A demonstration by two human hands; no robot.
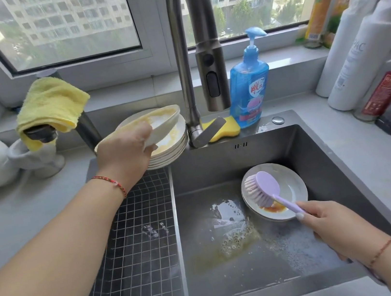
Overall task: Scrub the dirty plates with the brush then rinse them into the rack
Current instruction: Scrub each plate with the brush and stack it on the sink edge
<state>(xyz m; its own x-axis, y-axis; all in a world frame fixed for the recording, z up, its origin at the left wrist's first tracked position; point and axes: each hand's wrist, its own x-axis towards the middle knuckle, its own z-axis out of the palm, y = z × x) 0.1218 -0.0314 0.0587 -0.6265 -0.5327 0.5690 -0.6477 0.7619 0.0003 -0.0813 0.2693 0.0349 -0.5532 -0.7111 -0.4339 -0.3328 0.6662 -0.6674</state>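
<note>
Barely begun: rack (136,232) bare, left hand (124,153) gripping dirty plate (157,120) off stack (171,148), right hand (327,222) clutching brush (264,188) over stained plate (289,189).

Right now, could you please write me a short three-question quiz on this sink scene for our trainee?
1. True or false: the left hand holds a tilted plate above the stack of plates.
2. What does the right hand grip?
3. Where does the plate with the orange stain lie: A in the rack, B in the sink, C on the windowsill?

Key: 1 true. 2 the brush. 3 B.
</note>
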